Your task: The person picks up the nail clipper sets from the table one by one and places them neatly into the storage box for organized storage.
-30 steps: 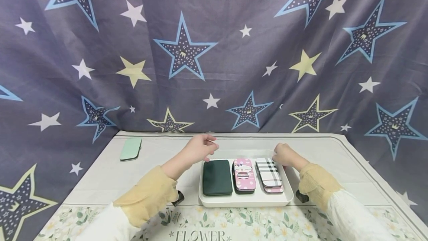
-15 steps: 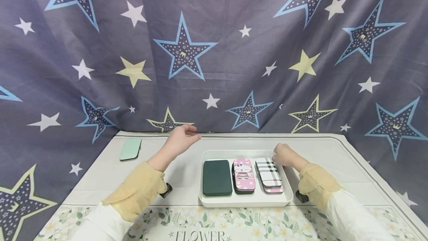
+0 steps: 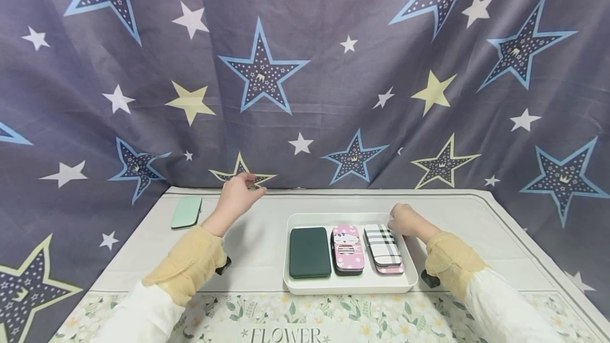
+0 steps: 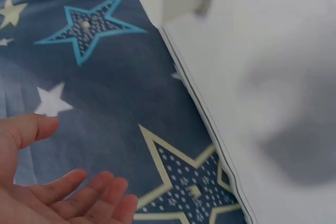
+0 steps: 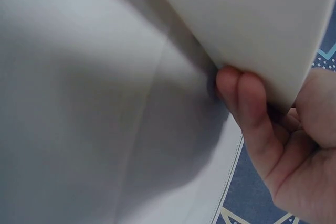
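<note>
A white tray (image 3: 348,286) stands near the middle of the table. In it lie a dark green case (image 3: 310,252), a pink cartoon-cat case (image 3: 348,248) atop a dark one, and a black-and-white plaid case (image 3: 383,244) over another pink case (image 3: 391,270). My right hand (image 3: 409,220) grips the tray's far right corner; in the right wrist view its fingers (image 5: 251,100) curl under the white wall. My left hand (image 3: 236,196) hovers over the table left of the tray, holding nothing, its fingers relaxed and apart from the thumb in the left wrist view.
A mint green case (image 3: 186,212) lies at the table's far left. Behind the table hangs a dark star-patterned curtain (image 3: 305,94). A flower-printed strip (image 3: 267,311) runs along the near side of the pale tablecloth.
My left hand has moved left, away from above the tray's far left corner. The right hand stays at its corner, and the tray and cases have not moved.
</note>
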Tool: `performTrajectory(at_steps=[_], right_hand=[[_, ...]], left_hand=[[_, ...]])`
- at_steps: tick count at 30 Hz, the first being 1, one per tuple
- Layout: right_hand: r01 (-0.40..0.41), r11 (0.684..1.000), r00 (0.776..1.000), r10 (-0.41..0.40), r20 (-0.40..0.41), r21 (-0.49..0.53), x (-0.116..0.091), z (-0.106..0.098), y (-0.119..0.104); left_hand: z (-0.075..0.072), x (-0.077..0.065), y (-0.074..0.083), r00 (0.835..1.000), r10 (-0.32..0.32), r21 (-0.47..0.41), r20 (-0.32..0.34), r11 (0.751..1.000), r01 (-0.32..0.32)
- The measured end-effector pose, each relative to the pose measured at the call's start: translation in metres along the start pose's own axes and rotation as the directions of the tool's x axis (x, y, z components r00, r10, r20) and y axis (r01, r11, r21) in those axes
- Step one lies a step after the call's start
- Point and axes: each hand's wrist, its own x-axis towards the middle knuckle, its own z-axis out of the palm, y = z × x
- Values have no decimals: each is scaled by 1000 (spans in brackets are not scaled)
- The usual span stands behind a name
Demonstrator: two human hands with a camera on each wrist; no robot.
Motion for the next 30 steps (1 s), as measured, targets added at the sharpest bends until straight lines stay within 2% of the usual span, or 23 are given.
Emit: performTrajectory(at_steps=[5, 8, 20, 30], right_hand=[[-9, 1000, 1000, 9, 2, -5, -1, 0, -1], [-22, 1000, 1000, 22, 5, -7, -1, 0, -2], [-26, 1000, 1000, 26, 11, -4, -1, -1, -3], [-15, 1000, 1000, 15, 7, -9, -1, -1, -3]], left_hand=[[-2, 5, -12, 995, 6, 61, -96, 998, 0], [-4, 7, -19, 991, -9, 73, -132, 997, 19], [-11, 17, -54, 983, -63, 132, -171, 987, 86], [-15, 20, -71, 976, -67, 148, -205, 984, 99]])
